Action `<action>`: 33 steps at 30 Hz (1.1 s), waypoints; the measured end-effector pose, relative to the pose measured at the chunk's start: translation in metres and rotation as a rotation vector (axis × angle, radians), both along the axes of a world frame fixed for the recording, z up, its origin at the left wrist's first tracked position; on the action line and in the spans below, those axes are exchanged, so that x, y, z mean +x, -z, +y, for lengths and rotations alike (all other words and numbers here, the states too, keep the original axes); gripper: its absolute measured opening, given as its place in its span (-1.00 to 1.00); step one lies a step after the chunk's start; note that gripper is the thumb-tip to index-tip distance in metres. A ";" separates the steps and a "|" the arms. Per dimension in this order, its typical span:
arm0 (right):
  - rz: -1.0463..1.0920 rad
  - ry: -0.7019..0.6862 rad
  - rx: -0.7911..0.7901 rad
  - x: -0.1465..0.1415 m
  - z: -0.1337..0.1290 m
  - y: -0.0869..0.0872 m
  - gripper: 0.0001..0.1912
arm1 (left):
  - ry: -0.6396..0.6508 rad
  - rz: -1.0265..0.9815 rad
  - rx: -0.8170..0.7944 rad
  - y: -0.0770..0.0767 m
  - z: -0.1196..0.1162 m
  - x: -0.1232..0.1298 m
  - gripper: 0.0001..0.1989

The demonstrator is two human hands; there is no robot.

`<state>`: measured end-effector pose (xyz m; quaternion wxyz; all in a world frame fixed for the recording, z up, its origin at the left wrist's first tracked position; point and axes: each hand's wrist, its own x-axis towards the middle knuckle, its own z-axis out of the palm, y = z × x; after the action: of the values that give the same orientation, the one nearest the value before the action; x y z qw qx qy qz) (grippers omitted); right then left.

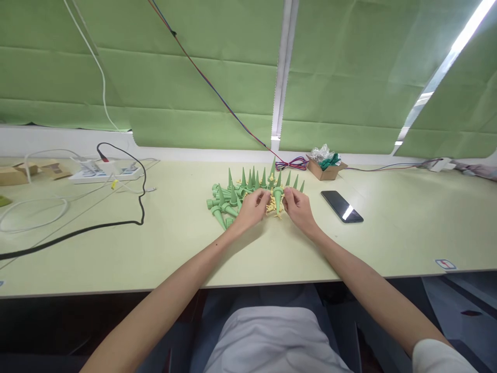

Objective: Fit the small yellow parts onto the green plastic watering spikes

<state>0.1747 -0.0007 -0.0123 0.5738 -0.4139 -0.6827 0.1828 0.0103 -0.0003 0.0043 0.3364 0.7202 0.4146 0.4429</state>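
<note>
My left hand (254, 207) is closed in a pinch at the left side of a small heap of yellow plastic pieces (274, 204); what its fingertips hold is too small to make out. Opposite it, my right hand (300, 207) is also pinched, with its grip partly hidden. Between the two hands a green plastic spike (278, 196) points its tip toward me, close to the right fingertips. More green cone-shaped spikes (221, 204) lie piled to the left of my left hand. Behind my hands several others stand upright in a row, tips up (257, 180).
A black phone (341, 206) lies right of my right hand. Behind it stands a small cardboard box (328, 172) with clear and green wrapping, beside coiled red-blue wire (293, 163). At left are a power strip (106, 173) and a black cable (143, 202). The table's front edge runs below my forearms.
</note>
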 end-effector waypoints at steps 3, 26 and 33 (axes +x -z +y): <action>-0.019 -0.032 -0.011 0.000 0.000 0.001 -0.49 | 0.177 -0.093 -0.195 -0.003 -0.001 0.000 -0.51; -0.066 0.032 -0.022 -0.001 -0.004 -0.004 -0.32 | 0.070 0.003 0.051 -0.001 -0.006 0.000 -0.69; -0.054 -0.012 -0.016 -0.002 -0.006 -0.004 -0.37 | 0.048 -0.001 0.020 -0.004 -0.006 0.002 -0.66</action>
<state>0.1723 -0.0063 -0.0081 0.5506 -0.4191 -0.6990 0.1807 0.0123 -0.0065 0.0081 0.3399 0.7331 0.3927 0.4390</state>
